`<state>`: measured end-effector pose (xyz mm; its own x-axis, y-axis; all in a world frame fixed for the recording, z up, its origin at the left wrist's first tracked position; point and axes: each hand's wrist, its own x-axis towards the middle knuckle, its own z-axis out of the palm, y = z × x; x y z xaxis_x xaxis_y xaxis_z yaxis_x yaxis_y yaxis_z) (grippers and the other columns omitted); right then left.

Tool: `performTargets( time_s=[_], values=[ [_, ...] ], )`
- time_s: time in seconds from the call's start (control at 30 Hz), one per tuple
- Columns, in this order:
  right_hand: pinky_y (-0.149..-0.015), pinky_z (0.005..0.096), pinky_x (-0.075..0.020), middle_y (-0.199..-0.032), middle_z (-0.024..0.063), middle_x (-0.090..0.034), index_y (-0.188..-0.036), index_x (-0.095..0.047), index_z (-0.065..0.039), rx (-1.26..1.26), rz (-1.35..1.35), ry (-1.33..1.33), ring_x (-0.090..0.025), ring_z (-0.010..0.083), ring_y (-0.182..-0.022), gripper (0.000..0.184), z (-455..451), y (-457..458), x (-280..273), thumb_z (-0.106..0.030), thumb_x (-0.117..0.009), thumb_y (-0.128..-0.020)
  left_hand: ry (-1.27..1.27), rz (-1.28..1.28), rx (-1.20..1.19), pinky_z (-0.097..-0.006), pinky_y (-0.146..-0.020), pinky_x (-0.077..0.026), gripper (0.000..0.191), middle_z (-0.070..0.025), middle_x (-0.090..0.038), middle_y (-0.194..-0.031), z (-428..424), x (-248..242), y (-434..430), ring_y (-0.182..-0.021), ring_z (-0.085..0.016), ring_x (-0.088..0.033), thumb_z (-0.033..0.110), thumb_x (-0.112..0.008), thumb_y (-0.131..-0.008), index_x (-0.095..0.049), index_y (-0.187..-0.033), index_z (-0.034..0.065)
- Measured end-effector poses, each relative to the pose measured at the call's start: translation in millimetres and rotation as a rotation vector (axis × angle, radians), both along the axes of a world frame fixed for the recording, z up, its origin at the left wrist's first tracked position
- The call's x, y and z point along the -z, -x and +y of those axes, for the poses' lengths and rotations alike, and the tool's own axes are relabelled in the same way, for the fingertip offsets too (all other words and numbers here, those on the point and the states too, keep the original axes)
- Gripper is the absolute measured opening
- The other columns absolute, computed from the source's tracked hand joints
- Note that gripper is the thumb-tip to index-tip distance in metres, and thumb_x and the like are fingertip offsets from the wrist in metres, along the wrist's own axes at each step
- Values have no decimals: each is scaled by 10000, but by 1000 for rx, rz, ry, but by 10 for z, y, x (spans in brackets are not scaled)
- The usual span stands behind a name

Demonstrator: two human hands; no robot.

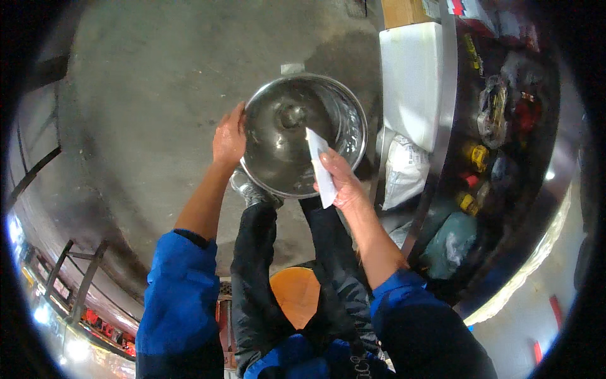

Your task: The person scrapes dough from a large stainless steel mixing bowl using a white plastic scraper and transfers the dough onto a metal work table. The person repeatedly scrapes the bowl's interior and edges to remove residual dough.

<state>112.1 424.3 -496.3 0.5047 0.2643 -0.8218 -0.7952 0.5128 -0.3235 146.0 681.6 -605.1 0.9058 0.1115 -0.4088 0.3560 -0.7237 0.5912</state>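
Observation:
A round, shiny steel bowl (270,163) stands in front of my legs, its open mouth facing up and a round raised spot at its middle. My left hand (230,137) holds the bowl's left rim, with the fingers along its outer edge. Between the thumb and fingers of my right hand (342,180) is a flat white piece (321,166), perhaps a plastic scraper. This piece tilts over the bowl's near right side, its upper tip above the inside. Wet-looking streaks shine on the bowl's right inner wall.
A white foam box (409,85) and a white sack (406,170) line the right side. Beside them runs a dark bench (511,189) with tools and a green plastic bag (452,246). An orange round seat (296,293) shows between my legs. A metal frame (87,279) stands left.

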Motion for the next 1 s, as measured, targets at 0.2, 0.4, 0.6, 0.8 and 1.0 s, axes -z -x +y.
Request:
performTargets(
  time_s=[0.2,0.4,0.6,0.8,1.0],
  values=[
    [-820,299,-532,-1060,31,-650,-1270,-565,-38,45,-58,66,-642,144,-942,513,-3,-40,-21,-301,-771,-881,182,-141,-223,-413,-762,-515,426,-173,-660,-1005,73,-526,314,-868,-292,-639,377,-449,-1045,-655,-1067,4],
    [-867,314,-510,-1100,81,-682,-1220,-599,-10,-72,-300,389,-639,156,-965,438,210,70,85,-260,-756,-896,621,224,-14,-334,-579,-449,481,-61,-574,-685,-513,-1051,775,-636,-154,-545,416,-527,-1036,-621,-834,-11],
    [-845,333,-524,-1085,98,-705,-1202,-618,0,-383,-409,638,-654,164,-961,447,81,220,7,-225,-787,-855,776,391,-136,-313,-528,-426,489,-55,-511,-630,-642,-982,696,-595,-122,-510,400,-533,-1043,-608,-807,-21],
    [-873,348,-525,-1091,131,-711,-1220,-604,5,-563,-384,547,-673,197,-981,494,-112,381,149,-258,-796,-849,546,103,-271,-343,-651,-491,378,-76,-609,-732,-492,-765,492,-686,-168,-582,312,-578,-1030,-636,-816,6],
    [-838,412,-556,-1115,217,-704,-1180,-623,27,-967,-215,819,-705,330,-975,525,-191,195,1577,-315,-798,-822,95,-442,-98,-405,-781,-514,269,-140,-609,-1040,-62,-145,-122,-927,-317,-610,242,-651,-971,-647,-844,4]
  ],
)
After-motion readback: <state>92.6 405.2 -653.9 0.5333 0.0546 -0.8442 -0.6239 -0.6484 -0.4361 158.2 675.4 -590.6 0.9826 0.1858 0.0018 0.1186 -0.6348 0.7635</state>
